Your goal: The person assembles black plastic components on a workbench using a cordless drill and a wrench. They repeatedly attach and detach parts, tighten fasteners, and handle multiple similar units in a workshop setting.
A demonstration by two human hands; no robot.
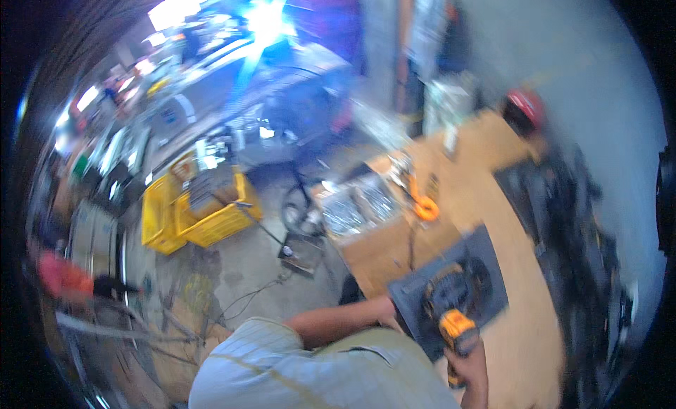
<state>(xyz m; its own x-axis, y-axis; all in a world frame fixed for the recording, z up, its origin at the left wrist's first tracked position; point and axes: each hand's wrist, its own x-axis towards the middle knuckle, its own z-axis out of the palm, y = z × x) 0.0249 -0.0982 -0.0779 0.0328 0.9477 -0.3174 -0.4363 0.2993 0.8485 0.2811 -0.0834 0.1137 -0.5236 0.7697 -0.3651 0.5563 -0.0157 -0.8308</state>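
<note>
My right hand [470, 367] is wrapped round the grip of a yellow-and-black cordless drill [458, 329]. Its front end points over a dark square plate [415, 296] lying on the wooden table. On the plate is a round dark part [451, 290], ring-shaped and blurred; whether the drill touches it I cannot tell. My left hand [393, 316] is at the table's front edge, beside the plate's left side. Its fingers are mostly hidden and smeared, so their hold does not show.
On the wooden table [524, 268] are boxes of small shiny parts [359, 206] and an orange tool [425, 208]. Dark stacked parts [577, 247] line the right side. Yellow crates [215, 229] and a cable [246, 296] lie on the floor. A bright blue-white light [266, 21] glares far off.
</note>
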